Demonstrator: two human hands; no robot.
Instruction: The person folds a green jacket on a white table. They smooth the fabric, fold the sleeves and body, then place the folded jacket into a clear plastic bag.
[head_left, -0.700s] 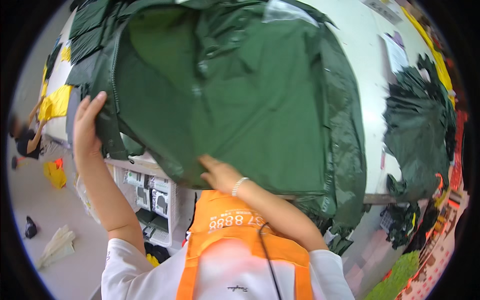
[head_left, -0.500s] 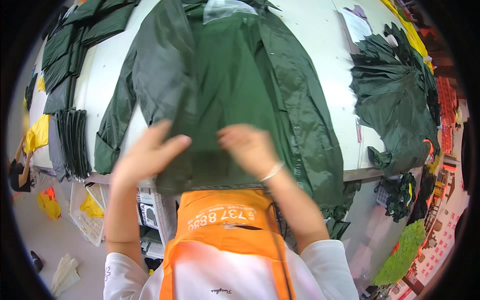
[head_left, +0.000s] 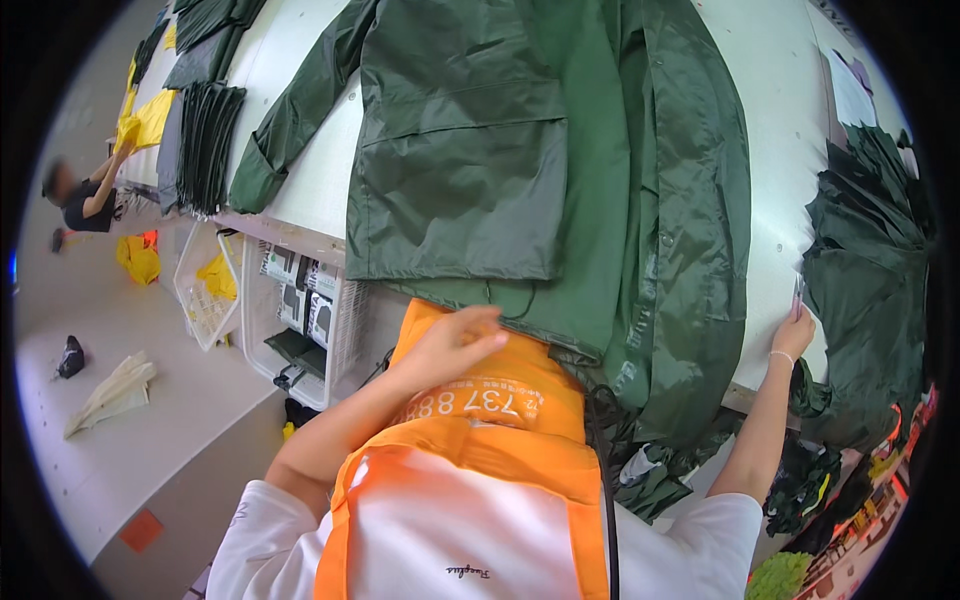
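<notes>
A dark green rain jacket (head_left: 460, 190) lies spread on the white table before me, its hem at the near edge. Its left front panel, with a wide flapped pocket, rests flat over the lining; the right panel (head_left: 695, 200) is folded outward. My left hand (head_left: 455, 345) hovers over my orange apron just below the hem, fingers apart and holding nothing. A thin dark drawcord (head_left: 510, 308) hangs at the hem near it. Stretched far to the right, my right hand (head_left: 792, 332) closes its fingers on small pink-handled snips (head_left: 798, 296) at the table.
Dark green garments (head_left: 870, 260) are heaped at the right. Folded green pieces (head_left: 208, 150) stand stacked at the left. A white basket (head_left: 345, 330) with packets sits below the table's edge. Another person (head_left: 90, 195) handles yellow cloth at the far left.
The left front panel has come down flat over the lining. My right hand has left the jacket and reached right to the snips. My left hand has drawn back below the hem. The view has shifted.
</notes>
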